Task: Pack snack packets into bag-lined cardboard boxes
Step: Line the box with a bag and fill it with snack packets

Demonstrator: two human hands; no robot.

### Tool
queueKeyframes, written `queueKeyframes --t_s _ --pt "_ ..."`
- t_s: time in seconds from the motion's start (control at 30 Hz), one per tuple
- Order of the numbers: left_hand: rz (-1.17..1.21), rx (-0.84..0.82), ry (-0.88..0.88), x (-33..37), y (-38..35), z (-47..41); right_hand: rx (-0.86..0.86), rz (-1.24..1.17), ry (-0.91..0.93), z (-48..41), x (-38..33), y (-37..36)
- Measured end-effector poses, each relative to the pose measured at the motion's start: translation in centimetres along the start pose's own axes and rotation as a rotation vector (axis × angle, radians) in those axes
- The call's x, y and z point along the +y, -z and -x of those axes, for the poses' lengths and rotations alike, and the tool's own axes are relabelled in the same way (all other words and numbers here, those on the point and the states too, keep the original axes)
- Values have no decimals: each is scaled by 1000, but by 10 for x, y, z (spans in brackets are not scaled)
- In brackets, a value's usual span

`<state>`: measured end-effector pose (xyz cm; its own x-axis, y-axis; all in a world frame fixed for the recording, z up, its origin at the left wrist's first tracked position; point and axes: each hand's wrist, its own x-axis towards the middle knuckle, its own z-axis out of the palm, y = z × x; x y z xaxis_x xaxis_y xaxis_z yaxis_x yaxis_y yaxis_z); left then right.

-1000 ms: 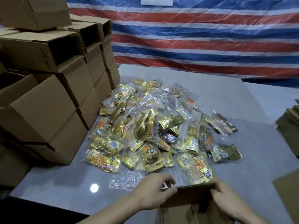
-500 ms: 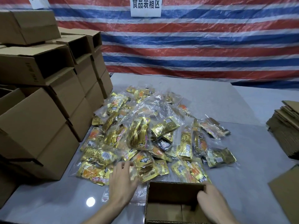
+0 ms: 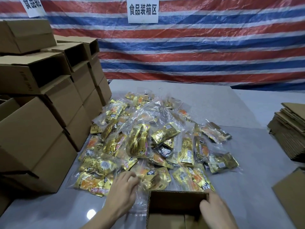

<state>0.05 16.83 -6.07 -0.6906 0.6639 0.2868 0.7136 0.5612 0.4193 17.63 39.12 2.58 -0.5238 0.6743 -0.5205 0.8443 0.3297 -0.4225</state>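
Note:
A wide heap of gold and orange snack packets in clear plastic bags (image 3: 148,142) covers the middle of the grey table (image 3: 247,162). An open cardboard box (image 3: 175,195) stands at the near edge, with no liner visible inside. My left hand (image 3: 122,192) lies just left of the box, fingers curled onto a clear bag of packets (image 3: 148,175) at the heap's near edge. My right hand (image 3: 212,207) grips the box's far right corner, fingers hooked over the rim.
Stacks of assembled cardboard boxes (image 3: 49,113) line the table's left side. Flattened cartons (image 3: 287,134) are piled at the right, with another flat cardboard sheet (image 3: 290,192) nearer. A striped tarp with a paper sign (image 3: 143,10) hangs behind.
My left hand left the box rim and reached forward and left onto the packets. The box now stands open, my right hand staying on its corner. The view has tilted up.

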Motion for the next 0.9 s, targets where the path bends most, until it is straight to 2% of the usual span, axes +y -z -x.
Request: queueKeyframes --t_s 0.03,0.1,0.17,0.23,0.27,0.4,0.5,0.6,0.7,0.8,0.9 --pt "7 -74 -41 -2 3 3 3 6 -1 0 -1 0" --pt "70 -315 -9 -9 8 7 6 13 -1 0 -2 -1" --pt "282 -421 200 -12 14 6 11 11 2 0 -4 -1" --pt "428 -274 427 -16 11 4 20 9 2 -2 -4 -1" --pt "398 -221 489 -17 9 2 27 15 5 -2 -5 -1" --pt "267 -368 641 -7 -2 -8 71 43 38 1 -11 0" --pt "330 -360 732 -1 -10 -16 59 51 17 5 -13 6" --pt "329 -383 732 -5 -7 -22 28 43 60 2 -10 3" --pt "269 -368 699 -14 1 -26 43 11 5 3 -7 2" --pt "341 -281 695 -13 17 -32 3 -8 -5 2 -5 1" --pt "402 -201 589 2 35 -38 -31 10 1 4 0 1"
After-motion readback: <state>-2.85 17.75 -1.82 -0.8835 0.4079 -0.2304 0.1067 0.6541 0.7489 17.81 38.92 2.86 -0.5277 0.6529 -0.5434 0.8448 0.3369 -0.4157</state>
